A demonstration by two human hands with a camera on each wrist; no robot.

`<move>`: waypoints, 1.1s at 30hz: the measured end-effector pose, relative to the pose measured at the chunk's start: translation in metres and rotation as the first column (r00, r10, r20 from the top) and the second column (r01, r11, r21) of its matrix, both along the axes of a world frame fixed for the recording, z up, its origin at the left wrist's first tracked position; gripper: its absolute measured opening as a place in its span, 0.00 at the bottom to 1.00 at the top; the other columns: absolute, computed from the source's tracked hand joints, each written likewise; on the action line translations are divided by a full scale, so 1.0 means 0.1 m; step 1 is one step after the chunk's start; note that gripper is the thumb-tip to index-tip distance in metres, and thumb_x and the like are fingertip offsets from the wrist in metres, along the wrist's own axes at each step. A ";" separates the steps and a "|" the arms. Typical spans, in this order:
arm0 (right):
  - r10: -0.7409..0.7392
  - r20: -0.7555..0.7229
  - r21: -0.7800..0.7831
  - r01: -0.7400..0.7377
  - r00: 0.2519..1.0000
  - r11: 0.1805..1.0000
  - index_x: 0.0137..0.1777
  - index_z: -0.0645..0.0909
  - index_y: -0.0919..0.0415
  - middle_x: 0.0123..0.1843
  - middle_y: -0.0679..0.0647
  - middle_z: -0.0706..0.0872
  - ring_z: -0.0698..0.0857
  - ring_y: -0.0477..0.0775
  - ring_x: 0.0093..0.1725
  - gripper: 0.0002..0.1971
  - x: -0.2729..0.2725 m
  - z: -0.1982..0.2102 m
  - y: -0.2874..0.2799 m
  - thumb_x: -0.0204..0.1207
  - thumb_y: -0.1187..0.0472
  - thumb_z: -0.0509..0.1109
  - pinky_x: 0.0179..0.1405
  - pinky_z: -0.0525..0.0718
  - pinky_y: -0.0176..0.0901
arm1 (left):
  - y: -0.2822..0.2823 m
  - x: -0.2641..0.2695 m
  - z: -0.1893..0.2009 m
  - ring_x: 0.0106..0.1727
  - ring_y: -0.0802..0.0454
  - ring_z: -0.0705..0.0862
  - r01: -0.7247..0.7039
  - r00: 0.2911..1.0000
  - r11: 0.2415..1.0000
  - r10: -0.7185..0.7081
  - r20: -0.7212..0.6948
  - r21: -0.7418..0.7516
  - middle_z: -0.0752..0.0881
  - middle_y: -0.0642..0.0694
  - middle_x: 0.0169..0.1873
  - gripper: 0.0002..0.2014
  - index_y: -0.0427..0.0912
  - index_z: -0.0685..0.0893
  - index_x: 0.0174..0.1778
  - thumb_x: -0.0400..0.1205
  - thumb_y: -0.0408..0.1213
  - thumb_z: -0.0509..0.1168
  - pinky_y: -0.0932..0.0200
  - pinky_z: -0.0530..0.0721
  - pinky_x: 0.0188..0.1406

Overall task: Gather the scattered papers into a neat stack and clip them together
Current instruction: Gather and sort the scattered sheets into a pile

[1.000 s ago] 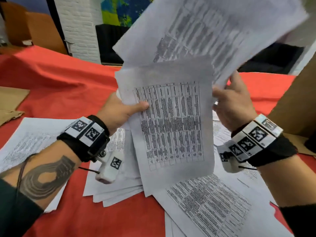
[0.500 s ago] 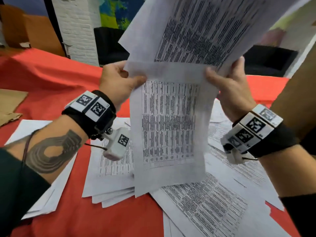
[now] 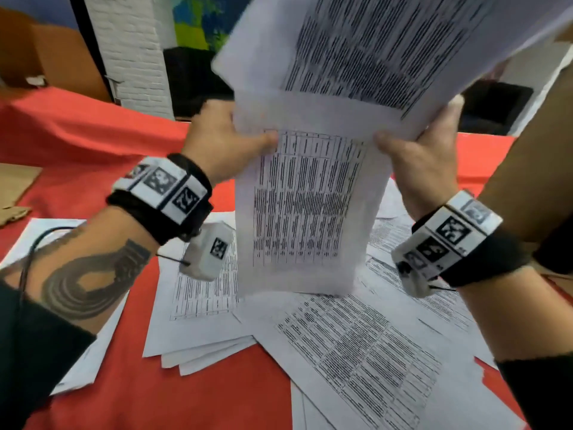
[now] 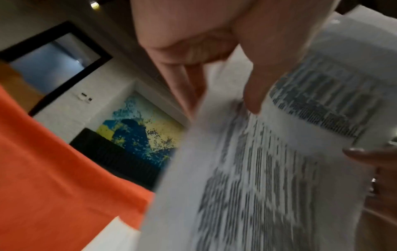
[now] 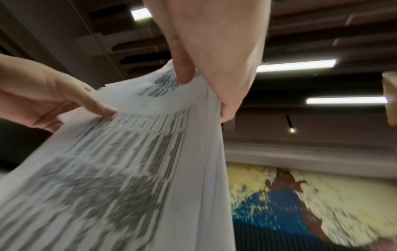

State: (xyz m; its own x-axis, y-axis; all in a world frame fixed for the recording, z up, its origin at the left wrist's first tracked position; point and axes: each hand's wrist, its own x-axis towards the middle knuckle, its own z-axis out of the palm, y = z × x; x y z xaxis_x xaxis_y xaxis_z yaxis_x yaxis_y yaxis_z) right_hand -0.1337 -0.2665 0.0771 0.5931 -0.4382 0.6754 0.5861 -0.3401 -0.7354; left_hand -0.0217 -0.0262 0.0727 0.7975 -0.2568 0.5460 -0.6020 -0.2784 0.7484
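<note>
Both hands, left hand (image 3: 223, 147) and right hand (image 3: 424, 162), pinching held sheets (image 3: 307, 209) upright by side edges, long axis vertical, above scattered papers (image 3: 366, 352) on the table (image 3: 93, 138) (clip unseen).

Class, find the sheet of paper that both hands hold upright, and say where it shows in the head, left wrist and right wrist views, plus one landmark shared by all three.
Head: the held sheet hangs at centre, between the left hand and the right hand.
Left wrist: it fills the right half.
Right wrist: it fills the lower left.
Shared landmark: the blue and yellow painting.
</note>
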 end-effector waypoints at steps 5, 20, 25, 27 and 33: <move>-0.088 -0.113 -0.065 0.081 0.990 0.995 0.70 0.74 0.64 0.61 0.54 0.86 0.87 0.45 0.59 0.28 0.01 -0.29 -0.02 0.69 0.77 0.68 0.68 0.86 0.50 | -0.03 -0.02 -0.31 0.51 0.51 0.91 0.070 0.996 0.974 -0.055 -0.072 0.213 0.95 0.45 0.52 0.16 0.46 0.94 0.54 0.73 0.48 0.79 0.46 0.90 0.58; -0.070 -0.116 -0.042 0.065 0.991 0.997 0.57 0.83 0.60 0.47 0.45 0.90 0.88 0.43 0.45 0.20 -0.04 -0.18 -0.11 0.65 0.73 0.75 0.51 0.88 0.46 | -0.04 -0.08 -0.16 0.49 0.55 0.90 0.107 0.990 0.994 -0.106 -0.095 0.009 0.94 0.44 0.50 0.16 0.41 0.93 0.53 0.70 0.36 0.85 0.38 0.90 0.60; -0.048 0.001 0.002 0.048 0.999 0.999 0.53 0.79 0.60 0.47 0.50 0.89 0.88 0.44 0.44 0.19 -0.04 0.08 -0.09 0.64 0.76 0.75 0.48 0.89 0.46 | -0.12 -0.13 0.06 0.55 0.56 0.93 0.058 0.998 0.996 -0.056 0.035 -0.067 0.95 0.50 0.50 0.23 0.45 0.92 0.53 0.65 0.50 0.83 0.43 0.92 0.57; -0.018 0.041 0.032 0.017 0.999 0.999 0.56 0.73 0.59 0.55 0.60 0.88 0.90 0.51 0.51 0.24 -0.04 0.14 -0.12 0.64 0.73 0.79 0.55 0.91 0.50 | -0.13 -0.15 0.16 0.58 0.58 0.92 0.102 0.992 0.990 -0.094 0.084 -0.100 0.94 0.55 0.54 0.29 0.49 0.88 0.60 0.63 0.51 0.86 0.48 0.90 0.63; -0.115 -0.075 -0.028 0.113 0.991 0.993 0.49 0.85 0.53 0.51 0.57 0.92 0.91 0.52 0.49 0.16 -0.04 -0.01 -0.11 0.65 0.71 0.78 0.56 0.91 0.65 | -0.13 0.02 -0.07 0.51 0.47 0.94 0.104 0.995 0.987 -0.103 -0.010 0.126 0.95 0.45 0.45 0.25 0.41 0.93 0.47 0.62 0.56 0.79 0.39 0.92 0.55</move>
State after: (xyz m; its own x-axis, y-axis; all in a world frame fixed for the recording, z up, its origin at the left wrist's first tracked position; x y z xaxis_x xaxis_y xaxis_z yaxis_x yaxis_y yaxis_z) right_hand -0.1380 -0.2780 0.0757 0.5903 -0.4903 0.6412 0.4851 -0.4194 -0.7673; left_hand -0.0200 -0.0391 0.0655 0.7647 -0.4045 0.5017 -0.6302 -0.3066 0.7133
